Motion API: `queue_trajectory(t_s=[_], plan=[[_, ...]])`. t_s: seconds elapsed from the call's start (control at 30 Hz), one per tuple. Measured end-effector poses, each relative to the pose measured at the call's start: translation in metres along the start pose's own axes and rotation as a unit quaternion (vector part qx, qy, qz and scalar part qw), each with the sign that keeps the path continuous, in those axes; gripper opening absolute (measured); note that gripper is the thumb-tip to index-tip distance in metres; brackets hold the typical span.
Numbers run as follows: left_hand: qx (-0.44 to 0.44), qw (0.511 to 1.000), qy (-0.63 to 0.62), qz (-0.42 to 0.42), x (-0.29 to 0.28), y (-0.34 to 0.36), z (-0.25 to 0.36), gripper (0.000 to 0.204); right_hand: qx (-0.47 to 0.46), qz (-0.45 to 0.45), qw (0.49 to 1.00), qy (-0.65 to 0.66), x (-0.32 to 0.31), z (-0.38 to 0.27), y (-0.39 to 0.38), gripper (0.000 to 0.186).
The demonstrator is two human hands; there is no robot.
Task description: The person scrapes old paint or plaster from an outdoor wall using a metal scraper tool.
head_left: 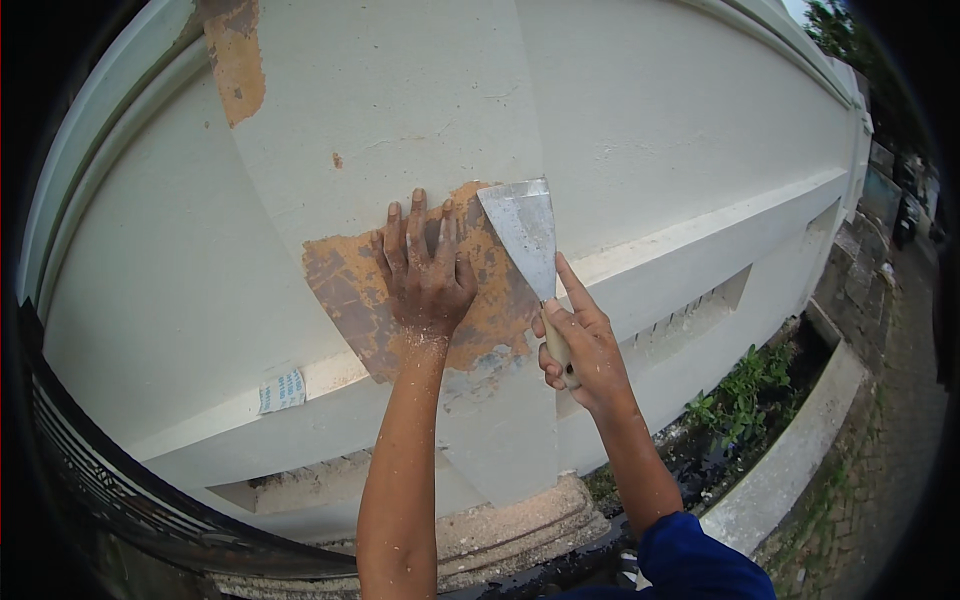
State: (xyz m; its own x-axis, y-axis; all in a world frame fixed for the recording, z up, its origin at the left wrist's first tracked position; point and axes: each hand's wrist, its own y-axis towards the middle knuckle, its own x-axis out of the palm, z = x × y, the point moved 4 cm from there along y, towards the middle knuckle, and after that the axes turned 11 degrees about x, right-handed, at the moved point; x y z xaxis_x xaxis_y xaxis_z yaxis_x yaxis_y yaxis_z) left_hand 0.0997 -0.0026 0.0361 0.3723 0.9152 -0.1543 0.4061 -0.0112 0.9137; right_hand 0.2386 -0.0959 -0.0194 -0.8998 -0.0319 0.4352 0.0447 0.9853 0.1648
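My left hand [428,275] lies flat against a bare orange-brown patch [345,285] on the white painted wall [400,90], its fingers spread and pointing up. Pale flecks dot its wrist and forearm. To its right, my right hand [585,350] grips the light handle of a putty knife [524,228], with the index finger stretched along the blade side. The wide metal blade points up, its edge at the upper right border of the patch, where paint meets bare surface. Whether the edge presses on the wall, I cannot tell.
A second bare strip [237,70] shows at the upper left. A printed paper scrap [282,391] rests on the wall's ledge [330,378]. Below right, green plants [745,395] grow in a ditch with a concrete curb [790,460]. A dark metal railing [110,475] curves along the lower left.
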Motion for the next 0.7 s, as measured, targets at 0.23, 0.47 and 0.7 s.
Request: queue_trajectory(t_s=[0.23, 0.47, 0.7], plan=[[-0.008, 1.000, -0.011, -0.005, 0.001, 0.000, 0.001, 0.046, -0.019, -0.001, 1.000, -0.002, 0.008, -0.011, 0.002, 0.057], [0.002, 1.000, -0.029, 0.011, -0.002, 0.001, 0.002, 0.047, -0.002, 0.000, 1.000, -0.012, 0.005, -0.005, -0.001, 0.058], [-0.001, 0.999, -0.034, 0.010, -0.001, -0.004, 0.003, 0.046, 0.021, 0.006, 1.000, 0.000, -0.011, 0.010, -0.007, 0.059]])
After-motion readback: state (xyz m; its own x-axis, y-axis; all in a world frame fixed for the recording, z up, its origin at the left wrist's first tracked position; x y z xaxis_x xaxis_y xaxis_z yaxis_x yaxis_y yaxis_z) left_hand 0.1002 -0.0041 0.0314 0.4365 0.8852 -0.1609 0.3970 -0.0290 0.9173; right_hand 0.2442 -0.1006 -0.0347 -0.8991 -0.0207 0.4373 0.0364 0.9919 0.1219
